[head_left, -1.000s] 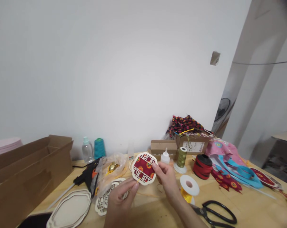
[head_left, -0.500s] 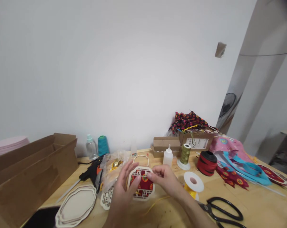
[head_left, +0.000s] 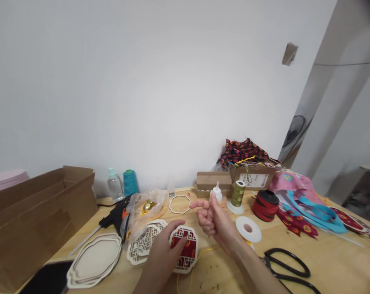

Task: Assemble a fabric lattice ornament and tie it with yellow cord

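Note:
My left hand (head_left: 164,253) grips a small scalloped lattice panel (head_left: 185,263) backed with red patterned fabric, thumb across its front. A yellow cord (head_left: 200,254) hangs from or lies beside the panel. My right hand (head_left: 211,216) is lifted off to the right, its index finger stretched left, thumb up and remaining fingers curled, with nothing visible in it. That fingertip is at the right edge of a thin pale scalloped frame (head_left: 170,205); whether they touch I cannot tell. Further pale lattice panels (head_left: 137,250) lie left of my left hand, partly covered by it.
Pale scalloped plates (head_left: 95,261), a black glue gun (head_left: 115,218) and a cardboard box (head_left: 50,220) stand left. A white squeeze bottle (head_left: 217,191) is behind my right hand. Rightward are an olive thread spool (head_left: 238,194), white spool (head_left: 244,224), red ribbon roll (head_left: 264,208) and black-handled scissors (head_left: 287,265).
My right hand has let go of the fabric-backed panel and moved up toward the thin frame. My left hand keeps the panel, now slightly lower. The view has shifted a little.

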`<action>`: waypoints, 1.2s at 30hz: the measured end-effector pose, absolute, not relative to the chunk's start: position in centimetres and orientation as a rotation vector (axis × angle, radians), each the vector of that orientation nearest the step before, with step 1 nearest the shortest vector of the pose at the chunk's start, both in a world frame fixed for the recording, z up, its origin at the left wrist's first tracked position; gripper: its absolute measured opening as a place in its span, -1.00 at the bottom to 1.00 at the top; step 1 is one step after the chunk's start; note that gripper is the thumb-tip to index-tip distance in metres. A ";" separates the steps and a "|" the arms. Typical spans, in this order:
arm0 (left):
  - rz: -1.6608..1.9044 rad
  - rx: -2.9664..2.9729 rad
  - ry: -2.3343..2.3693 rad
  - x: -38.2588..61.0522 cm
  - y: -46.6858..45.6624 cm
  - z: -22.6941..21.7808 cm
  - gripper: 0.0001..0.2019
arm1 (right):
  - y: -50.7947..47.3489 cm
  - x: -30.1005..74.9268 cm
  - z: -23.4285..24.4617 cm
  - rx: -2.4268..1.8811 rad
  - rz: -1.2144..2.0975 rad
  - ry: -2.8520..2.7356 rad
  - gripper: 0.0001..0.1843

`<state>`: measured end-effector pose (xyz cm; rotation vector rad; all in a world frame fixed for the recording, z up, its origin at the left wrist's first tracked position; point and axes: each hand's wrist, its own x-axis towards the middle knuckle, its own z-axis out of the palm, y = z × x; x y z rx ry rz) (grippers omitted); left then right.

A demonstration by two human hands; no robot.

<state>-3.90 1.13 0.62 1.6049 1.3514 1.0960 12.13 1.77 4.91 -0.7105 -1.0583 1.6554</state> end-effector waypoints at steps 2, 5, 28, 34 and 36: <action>1.107 1.697 1.375 -3.9 1.2 0.3 -0.71 | 1.7 12.1 4.9 -0.707 1.659 -1.093 -0.32; 1.238 1.810 1.404 -3.9 1.1 0.5 -0.70 | 1.4 11.8 4.8 -0.623 1.649 -1.076 -0.38; 1.119 0.822 0.810 -3.6 0.7 2.2 -0.79 | 2.0 11.9 4.3 -0.656 1.063 -1.024 -0.74; 1.137 0.885 0.785 -3.9 1.1 2.3 -0.82 | 1.3 10.7 4.0 -0.849 0.747 -1.617 -0.81; 1.163 0.871 0.777 -4.0 1.2 2.1 -0.81 | 1.3 10.4 3.7 -0.895 0.762 -1.692 -0.83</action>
